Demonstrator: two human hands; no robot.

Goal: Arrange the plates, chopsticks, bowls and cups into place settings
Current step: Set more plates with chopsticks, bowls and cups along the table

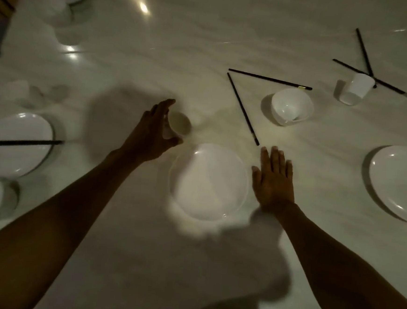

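No text, label, brand, number or sign can be read anywhere in the dim view.

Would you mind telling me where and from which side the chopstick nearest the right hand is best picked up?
Probably at its near, thicker end, pinched across the shaft from above. The chopstick lies flat on the table, so only its top and sides are free. That end points at the right hand, which is open just short of it, and nothing crowds it there; the bowl sits off to its right.
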